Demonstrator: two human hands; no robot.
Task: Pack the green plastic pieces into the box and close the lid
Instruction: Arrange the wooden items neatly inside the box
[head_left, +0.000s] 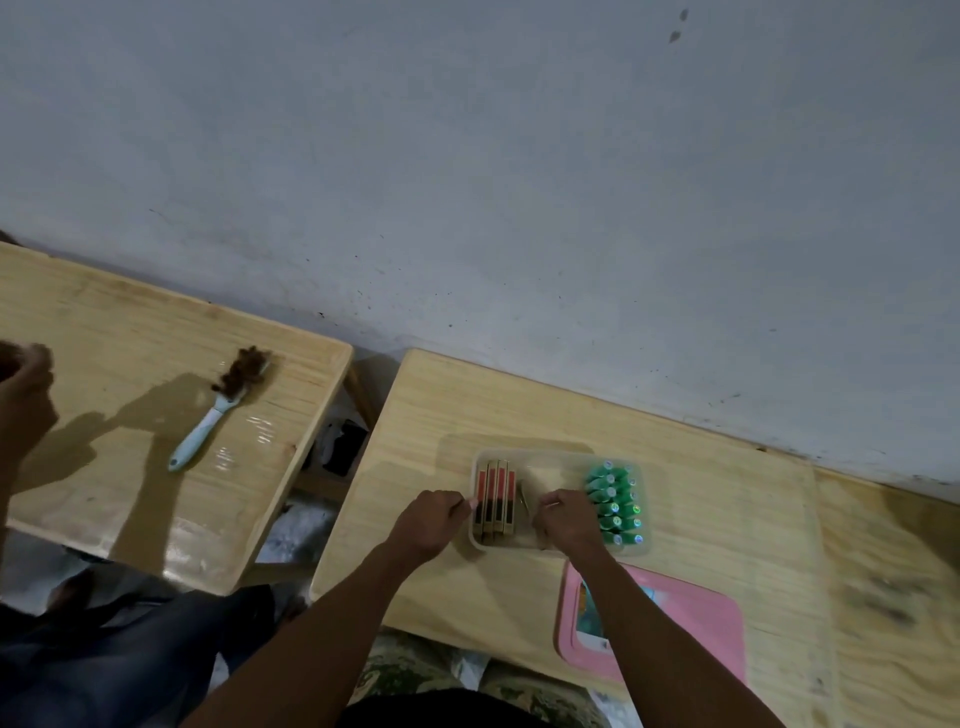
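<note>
On bench (467, 410), green pieces (615, 506) sit in row at right end of box (556, 465). Your left hand (428, 525) grips box's left rim; right hand (569, 525) curled over middle, grasp unclear. Risk: your wrist knocks row, pink lid (691, 618) then won't seat.

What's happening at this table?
A person works with both hands at a clear plastic box on a light wooden table. Green plastic pieces sit in a row at its right end. The left hand is at the left rim, the right hand over the middle; what their fingers hold is unclear. The pink plastic lid lies off, beside the box.
</note>
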